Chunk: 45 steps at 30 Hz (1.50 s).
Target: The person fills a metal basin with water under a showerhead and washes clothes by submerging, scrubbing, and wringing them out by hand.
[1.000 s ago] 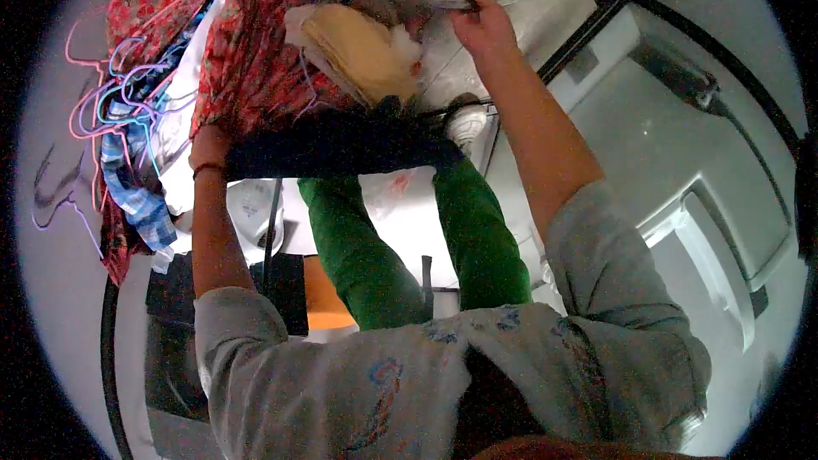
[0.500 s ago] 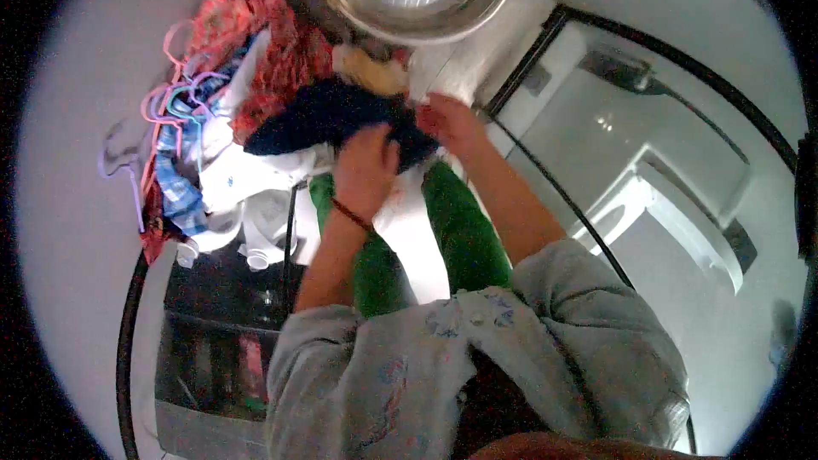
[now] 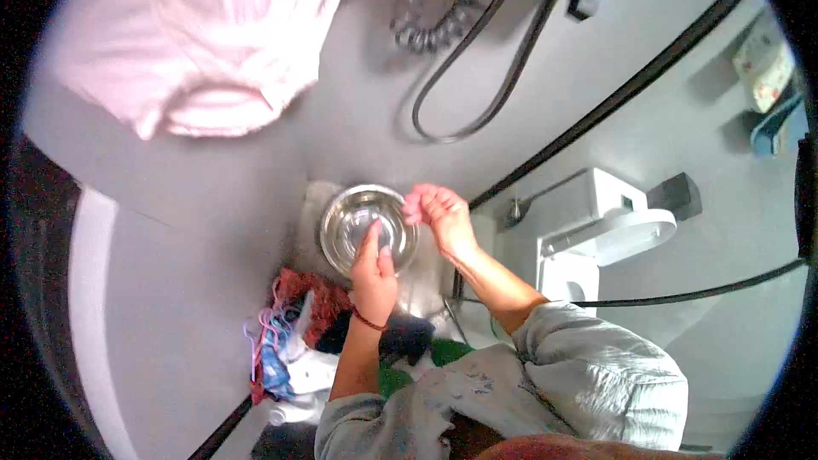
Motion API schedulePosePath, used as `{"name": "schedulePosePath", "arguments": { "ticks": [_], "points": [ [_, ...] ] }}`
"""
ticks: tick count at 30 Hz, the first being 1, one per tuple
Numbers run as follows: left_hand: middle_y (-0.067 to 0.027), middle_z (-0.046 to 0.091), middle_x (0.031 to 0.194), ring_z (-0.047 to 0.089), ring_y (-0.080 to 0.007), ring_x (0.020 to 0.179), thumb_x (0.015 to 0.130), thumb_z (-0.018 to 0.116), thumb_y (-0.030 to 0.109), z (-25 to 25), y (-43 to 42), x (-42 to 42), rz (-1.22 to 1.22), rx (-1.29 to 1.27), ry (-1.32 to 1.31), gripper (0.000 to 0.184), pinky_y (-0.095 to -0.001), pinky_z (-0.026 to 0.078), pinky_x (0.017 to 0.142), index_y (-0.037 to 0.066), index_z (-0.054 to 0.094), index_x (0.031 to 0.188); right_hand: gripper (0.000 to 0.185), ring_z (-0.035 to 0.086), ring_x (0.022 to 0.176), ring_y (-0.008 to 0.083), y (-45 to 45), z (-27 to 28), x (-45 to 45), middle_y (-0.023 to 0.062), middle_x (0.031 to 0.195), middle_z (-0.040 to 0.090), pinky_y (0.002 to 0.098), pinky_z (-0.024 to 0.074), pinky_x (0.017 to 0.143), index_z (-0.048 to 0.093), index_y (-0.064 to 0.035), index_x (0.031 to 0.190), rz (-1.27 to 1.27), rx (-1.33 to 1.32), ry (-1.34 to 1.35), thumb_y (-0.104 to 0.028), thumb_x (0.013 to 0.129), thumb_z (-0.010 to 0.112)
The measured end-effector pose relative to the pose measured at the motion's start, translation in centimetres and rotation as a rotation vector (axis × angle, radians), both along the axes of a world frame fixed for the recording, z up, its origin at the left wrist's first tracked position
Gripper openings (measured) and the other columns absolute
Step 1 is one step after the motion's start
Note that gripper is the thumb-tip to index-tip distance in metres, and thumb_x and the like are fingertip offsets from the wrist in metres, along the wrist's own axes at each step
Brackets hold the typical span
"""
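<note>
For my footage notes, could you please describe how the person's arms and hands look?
Loose grey sleeves reach about the elbows. The left hand and right hand are ungloved; a thin, dark reddish bracelet circles the left wrist.

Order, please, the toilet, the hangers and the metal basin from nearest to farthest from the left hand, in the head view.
1. Metal basin: nearest, partly covered by the left hand.
2. Hangers: to the hand's left.
3. Toilet: to the hand's right.
</note>
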<state>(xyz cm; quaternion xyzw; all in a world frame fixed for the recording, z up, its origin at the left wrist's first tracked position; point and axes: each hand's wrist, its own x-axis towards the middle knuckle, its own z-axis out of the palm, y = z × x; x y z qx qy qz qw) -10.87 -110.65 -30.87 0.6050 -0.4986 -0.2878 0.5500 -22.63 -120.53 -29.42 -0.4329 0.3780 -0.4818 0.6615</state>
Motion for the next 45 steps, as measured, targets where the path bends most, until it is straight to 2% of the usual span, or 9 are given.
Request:
{"name": "schedulePosePath", "arguments": {
  "ticks": [7,13,24,31,36,39,41,43,45],
  "points": [
    [-0.0227,0.027,0.131,0.029,-0.0373,0.119,0.074,0.046,0.0,16.9,-7.9,1.4,0.042,-0.491,-0.563,0.057,-0.0414,0.025,0.098,0.0,0.027,0.128,0.052,0.05,0.096,0.033,-5.8,20.7,2.4,0.0217,0.106,0.051,0.0408,0.0382,0.086,0.036,0.0045,0.122,-0.531,-1.535,1.081,0.005,0.071,0.047],
    [-0.0207,0.023,0.133,0.037,-0.0392,0.109,0.074,0.05,0.006,24.4,-17.3,1.7,0.055,-0.292,-0.73,0.07,-0.0481,0.031,0.091,0.015,0.016,0.134,0.07,0.06,0.073,0.0322,-10.3,27.0,3.7,0.0216,0.084,0.059,0.0414,0.0476,0.064,0.018,0.0069,0.129,-0.308,-1.126,1.469,-0.008,0.069,0.052],
    [-0.0094,0.021,0.136,0.049,-0.0281,0.091,0.073,0.05,0.009,22.8,-20.4,2.0,0.38,-0.225,-1.139,0.068,-0.0428,0.042,0.07,0.025,0.021,0.132,0.06,0.057,0.045,0.0154,-12.6,25.9,3.2,0.0068,0.049,0.053,0.0318,0.0468,0.043,0.037,0.017,0.112,-0.543,-1.693,1.673,-0.014,0.064,0.052],
    [-0.0188,0.059,0.092,0.055,-0.0369,0.083,0.074,0.055,0.011,10.0,-14.3,0.6,0.203,-0.384,-0.454,0.041,-0.0412,0.043,0.074,0.009,0.046,0.115,0.04,0.06,0.06,0.0313,-6.9,15.4,3.3,0.0194,0.066,0.06,0.0408,0.0479,0.054,0.05,0.0071,0.102,0.078,-1.181,1.457,-0.017,0.07,0.052],
    [-0.015,0.06,0.072,0.058,-0.0313,0.068,0.069,0.054,0.003,-2.8,-5.4,-0.8,0.009,0.187,-0.169,0.013,-0.0357,0.045,0.061,0.003,0.06,0.081,0.022,0.056,0.065,0.0149,-1.3,2.1,0.1,0.0103,0.072,0.062,0.0294,0.0457,0.063,0.06,-0.0001,0.092,0.418,-0.396,1.022,-0.014,0.076,0.058],
    [-0.0134,0.059,0.07,0.056,-0.0294,0.064,0.068,0.053,0.004,-10.6,3.1,-2.4,-0.043,0.382,-0.014,0.01,-0.0356,0.045,0.058,0.002,0.059,0.077,0.015,0.06,0.069,0.0272,4.0,-5.9,-2.9,0.0154,0.075,0.061,0.0336,0.0463,0.064,0.063,-0.0041,0.078,0.552,-0.181,0.958,-0.016,0.07,0.062],
    [-0.0124,0.06,0.074,0.057,-0.0279,0.069,0.068,0.052,0.005,-14.1,8.4,-2.8,-0.294,0.471,-0.709,0.012,-0.038,0.044,0.06,0.003,0.059,0.077,0.019,0.059,0.063,0.0304,7.2,-8.3,-4.8,0.0157,0.07,0.06,0.0371,0.0465,0.06,0.063,-0.0057,0.076,0.719,-0.198,1.116,-0.023,0.07,0.06],
    [-0.0212,0.059,0.089,0.056,-0.0354,0.085,0.071,0.046,0.008,-16.0,14.3,-3.8,-0.353,0.774,-0.48,0.02,-0.0406,0.042,0.081,0.001,0.062,0.082,0.017,0.053,0.056,0.0156,9.6,-10.8,-6.8,0.0085,0.063,0.059,0.0298,0.0427,0.052,0.06,-0.0013,0.077,1.048,-0.297,1.215,-0.018,0.073,0.061],
    [-0.0208,0.057,0.098,0.056,-0.0331,0.092,0.074,0.048,0.012,-20.2,19.9,-5.2,-0.478,1.136,-0.391,0.024,-0.0398,0.041,0.085,0.002,0.061,0.091,0.023,0.059,0.07,0.0304,11.5,-12.0,-8.2,0.0151,0.074,0.061,0.0371,0.0461,0.059,0.061,-0.0018,0.075,1.449,-0.562,1.378,-0.024,0.069,0.057]
  ]
}}
